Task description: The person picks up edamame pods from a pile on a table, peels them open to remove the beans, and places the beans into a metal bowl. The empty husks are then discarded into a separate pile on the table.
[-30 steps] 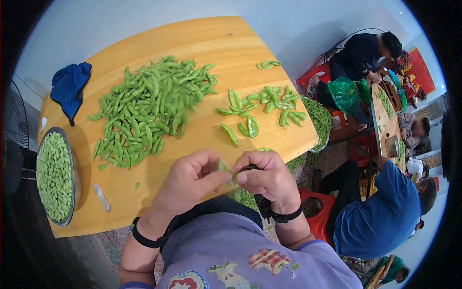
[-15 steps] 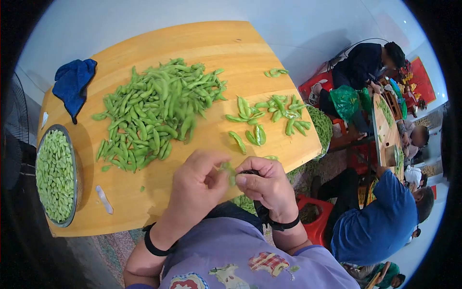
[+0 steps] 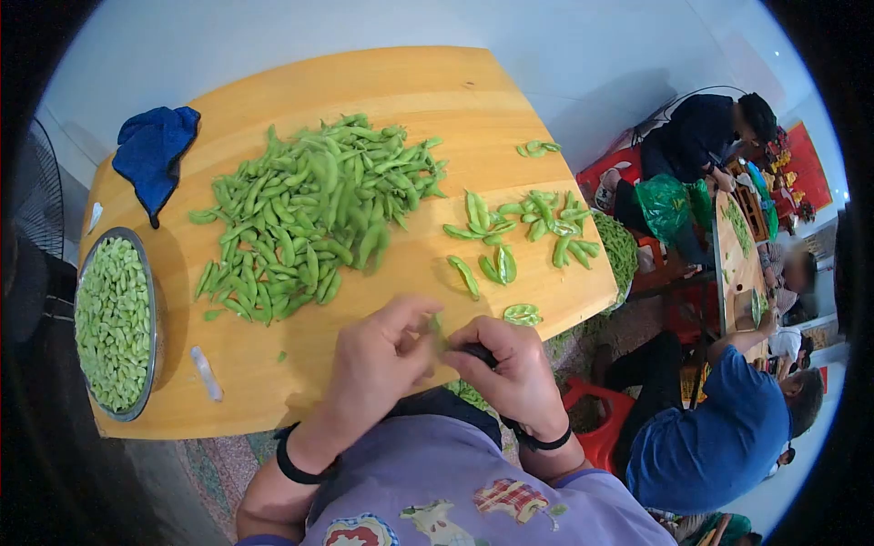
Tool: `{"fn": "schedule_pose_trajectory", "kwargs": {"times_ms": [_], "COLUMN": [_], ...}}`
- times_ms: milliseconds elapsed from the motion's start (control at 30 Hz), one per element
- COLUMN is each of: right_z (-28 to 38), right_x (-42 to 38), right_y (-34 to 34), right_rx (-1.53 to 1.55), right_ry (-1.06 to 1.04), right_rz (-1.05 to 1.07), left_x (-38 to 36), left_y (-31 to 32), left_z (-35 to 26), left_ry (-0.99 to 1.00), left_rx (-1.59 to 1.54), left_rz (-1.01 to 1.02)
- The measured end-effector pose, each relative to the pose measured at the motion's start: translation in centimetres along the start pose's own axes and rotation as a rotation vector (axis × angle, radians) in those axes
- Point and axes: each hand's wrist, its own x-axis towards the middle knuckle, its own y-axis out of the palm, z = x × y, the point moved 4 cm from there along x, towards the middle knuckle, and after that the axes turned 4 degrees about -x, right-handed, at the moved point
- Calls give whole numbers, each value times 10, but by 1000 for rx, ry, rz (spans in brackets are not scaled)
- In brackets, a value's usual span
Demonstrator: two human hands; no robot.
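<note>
My left hand (image 3: 378, 364) is closed in a pinch on a green pod (image 3: 436, 329) near the table's front edge. Just beside it, my right hand (image 3: 505, 359) is closed round a small black tool (image 3: 480, 353), its fingertips close to the same pod. Beyond my hands lies a large heap of green pods (image 3: 309, 205). Opened and loose pods (image 3: 496, 266) are scattered to the right of the heap. A metal bowl (image 3: 153, 338) full of shelled green beans (image 3: 111, 323) stands at the left.
On the wooden table (image 3: 401, 73) are a blue cloth (image 3: 153, 159) and a clear plastic strip (image 3: 207, 373). A container of pods (image 3: 614, 255) stands beyond the right edge. People (image 3: 719, 428) sit at another table (image 3: 733, 264) on the right, near a red stool (image 3: 596, 423).
The view has shifted slightly. An opened pod now lies on the table just above my right hand. My hands stay together, and the black tool shows more clearly.
</note>
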Motion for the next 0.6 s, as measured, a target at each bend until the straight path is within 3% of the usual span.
{"fn": "schedule_pose_trajectory", "kwargs": {"times_ms": [33,233,367,433,600], "right_z": [4,1,-1,-7,-5], "right_x": [-1,2,3,7,16], "right_y": [-1,-7,-1,-1,-3], "right_rx": [-24,95,206,273,546], "right_ry": [-25,12,42,83,367], "right_rz": [18,184,190,208,291], "left_x": [0,3,5,6,10], "left_y": [2,-10,-10,-10,-11], "left_z": [6,5,3,5,10], "left_ry": [-227,-290,-150,-317,-272], "left_rx": [-264,-638,-325,-505,-599], "left_rz": [103,343,164,201,133]}}
